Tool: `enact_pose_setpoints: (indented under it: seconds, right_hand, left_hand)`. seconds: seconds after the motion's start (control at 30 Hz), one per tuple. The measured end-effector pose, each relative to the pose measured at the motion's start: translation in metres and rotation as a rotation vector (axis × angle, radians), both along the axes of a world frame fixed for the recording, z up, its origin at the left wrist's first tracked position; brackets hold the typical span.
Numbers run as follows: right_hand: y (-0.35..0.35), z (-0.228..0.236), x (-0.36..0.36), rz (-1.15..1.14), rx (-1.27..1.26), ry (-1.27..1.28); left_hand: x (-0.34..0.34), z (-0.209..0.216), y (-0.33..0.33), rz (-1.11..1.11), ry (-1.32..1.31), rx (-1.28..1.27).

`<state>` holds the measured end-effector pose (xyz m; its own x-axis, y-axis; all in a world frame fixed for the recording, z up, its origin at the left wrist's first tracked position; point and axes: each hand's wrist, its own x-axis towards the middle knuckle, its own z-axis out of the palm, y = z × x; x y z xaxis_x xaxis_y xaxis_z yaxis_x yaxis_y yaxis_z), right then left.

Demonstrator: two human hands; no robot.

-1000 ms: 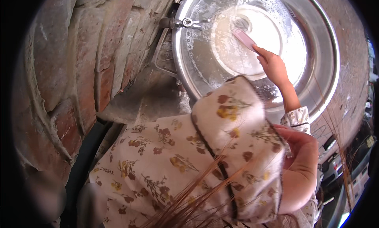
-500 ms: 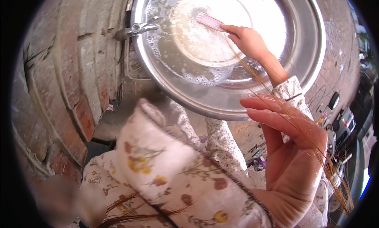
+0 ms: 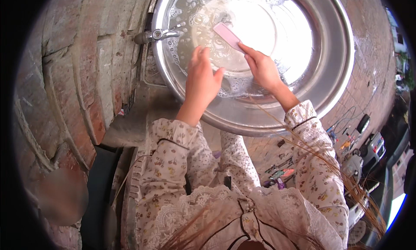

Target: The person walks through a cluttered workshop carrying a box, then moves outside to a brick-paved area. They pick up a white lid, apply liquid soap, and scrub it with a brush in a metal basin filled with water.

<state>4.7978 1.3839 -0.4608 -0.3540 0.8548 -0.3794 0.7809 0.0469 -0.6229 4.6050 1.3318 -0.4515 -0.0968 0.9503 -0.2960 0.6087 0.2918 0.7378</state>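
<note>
My right hand [image 3: 263, 70] grips the handle end of a pink brush [image 3: 226, 34] with a flat, long head. Its smooth face shows, over the soapy water [image 3: 203, 38] in a wide round metal basin [image 3: 342, 55]. Over the near left part of the basin, my left hand [image 3: 202, 81] is open, its thumb apart from slightly blurred fingers, holding nothing. A gap separates it from the brush. Whether the brush touches the water I cannot tell because of glare.
A metal tap [image 3: 158, 34] reaches over the basin's left rim. Beyond it rises a rough brick wall [image 3: 73, 72]. Small scattered things [image 3: 279, 176], some purple, lie on the ground at the right. Loose hair strands cross the view.
My left hand has gone from close before the camera, at the lower right, out over the basin. The brush has turned from its ridged face to its smooth one, still in my right hand.
</note>
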Motion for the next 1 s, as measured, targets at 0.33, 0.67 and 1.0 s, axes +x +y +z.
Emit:
enact_pose_setpoints:
  seconds: [0.33,0.67,1.0]
  right_hand:
    - [-0.106,-0.003,-0.060,-0.158,-0.170,-0.118]
    - [-0.036,-0.049,-0.133,-0.370,-0.131,-0.018]
    - [0.008,-0.008,-0.089,-0.009,-0.044,0.039]
  left_hand:
    - [-0.007,-0.151,-0.010,1.228,-1.289,-0.474]
    - [0.016,-0.115,-0.031,1.046,-1.099,-0.276]
    - [0.015,-0.088,-0.026,0.948,-1.092,-0.328]
